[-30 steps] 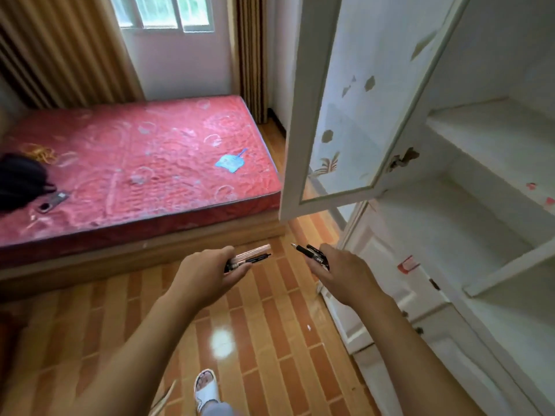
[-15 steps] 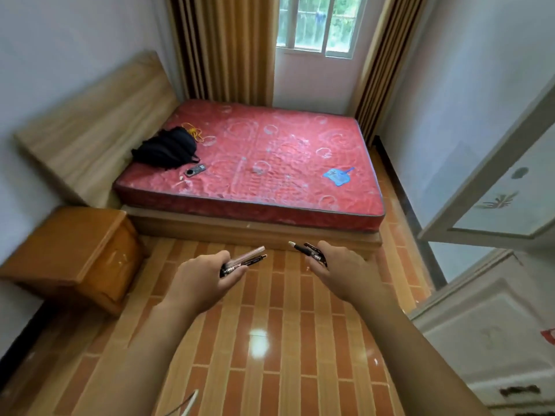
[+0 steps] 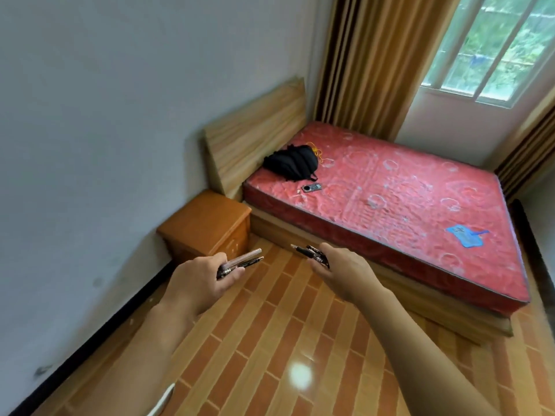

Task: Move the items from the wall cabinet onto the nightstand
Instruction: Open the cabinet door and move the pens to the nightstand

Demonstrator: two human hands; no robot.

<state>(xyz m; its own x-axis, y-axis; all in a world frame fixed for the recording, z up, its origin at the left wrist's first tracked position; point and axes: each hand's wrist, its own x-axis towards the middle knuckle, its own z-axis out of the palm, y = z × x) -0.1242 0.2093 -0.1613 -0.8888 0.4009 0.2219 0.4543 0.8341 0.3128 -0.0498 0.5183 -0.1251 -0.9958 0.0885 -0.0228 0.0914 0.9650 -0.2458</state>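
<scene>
My left hand (image 3: pixel 198 280) grips a small bundle of pens (image 3: pixel 241 262), one pinkish and one black, their tips pointing up and right. My right hand (image 3: pixel 342 270) holds a second bundle of dark pens (image 3: pixel 310 253), tips pointing left. Both hands are held out in front of me above the tiled floor. The orange wooden nightstand (image 3: pixel 207 223) stands against the wall just beyond my left hand, its top bare. The wall cabinet is out of view.
A bed with a red mattress (image 3: pixel 390 205) fills the right side, with a black bag (image 3: pixel 292 162), a phone (image 3: pixel 311 187) and a blue piece (image 3: pixel 464 234) on it. A wooden headboard (image 3: pixel 252 133) leans on the wall. Curtains (image 3: pixel 375 61) flank a window.
The view has swung left, away from the open white cabinet. The nightstand has come from the left edge toward the middle. Both hands keep holding their pens.
</scene>
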